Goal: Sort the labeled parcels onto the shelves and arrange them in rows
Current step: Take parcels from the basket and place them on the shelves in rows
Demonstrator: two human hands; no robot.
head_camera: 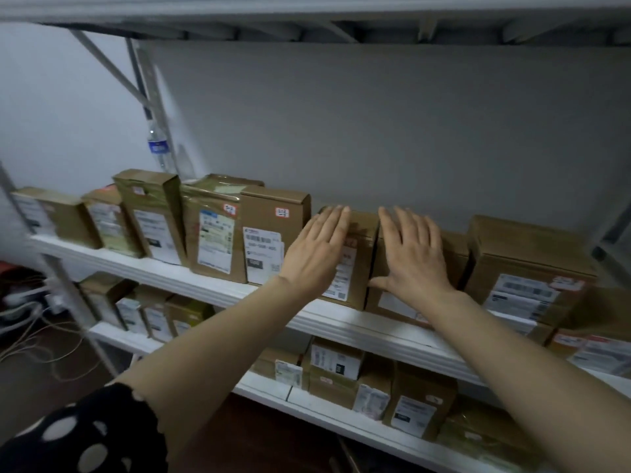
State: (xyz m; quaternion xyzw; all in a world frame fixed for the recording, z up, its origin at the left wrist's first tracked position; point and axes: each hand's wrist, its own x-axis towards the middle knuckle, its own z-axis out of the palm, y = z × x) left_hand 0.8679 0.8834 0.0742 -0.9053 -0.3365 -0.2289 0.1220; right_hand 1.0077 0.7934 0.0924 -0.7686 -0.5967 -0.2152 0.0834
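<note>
A row of brown cardboard parcels with white shipping labels stands along the upper white shelf (218, 288). My left hand (316, 250) lies flat, fingers together, against the front of a small upright parcel (358, 268) in the middle of the row. My right hand (413, 257) presses flat on the front of the neighbouring low parcel (457, 254) just to its right. Neither hand grips anything. A taller parcel (273, 230) with a red-edged sticker stands left of my left hand, and a wide parcel (526, 268) stands at the right end.
Two lower shelves hold more labeled parcels (413, 401). A water bottle (158, 148) stands behind the left parcels by the slanted metal braces. Cables (27, 312) lie on the floor at the left. The grey back wall rises above the row.
</note>
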